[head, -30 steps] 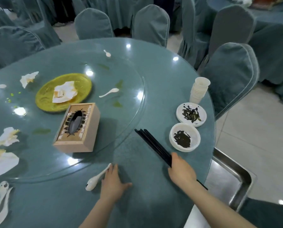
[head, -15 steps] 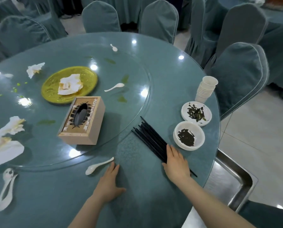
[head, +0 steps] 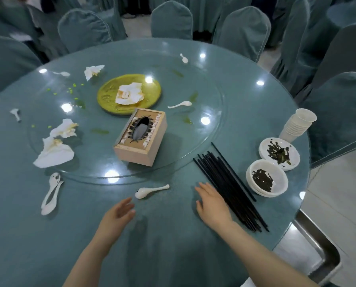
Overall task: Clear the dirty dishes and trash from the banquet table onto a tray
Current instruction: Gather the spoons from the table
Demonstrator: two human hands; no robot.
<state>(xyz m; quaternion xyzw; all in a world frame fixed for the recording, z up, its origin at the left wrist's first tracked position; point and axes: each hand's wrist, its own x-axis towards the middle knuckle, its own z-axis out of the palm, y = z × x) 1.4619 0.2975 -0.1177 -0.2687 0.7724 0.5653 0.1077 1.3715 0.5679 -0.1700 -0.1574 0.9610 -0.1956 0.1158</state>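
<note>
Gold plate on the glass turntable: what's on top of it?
A crumpled, stained white napkin lies on the gold plate. Whatever is beneath the napkin is covered and cannot be seen.

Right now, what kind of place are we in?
Probably a banquet hall after a meal: a big round table with a glass turntable, covered chairs all around, and used chopsticks and bowls.

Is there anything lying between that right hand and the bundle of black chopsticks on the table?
Nothing visible. The right hand lies flat on the teal tablecloth, its fingers right beside the bundle of black chopsticks. The white bowls with dark leaves sit on the chopsticks' far side, not between.
</note>
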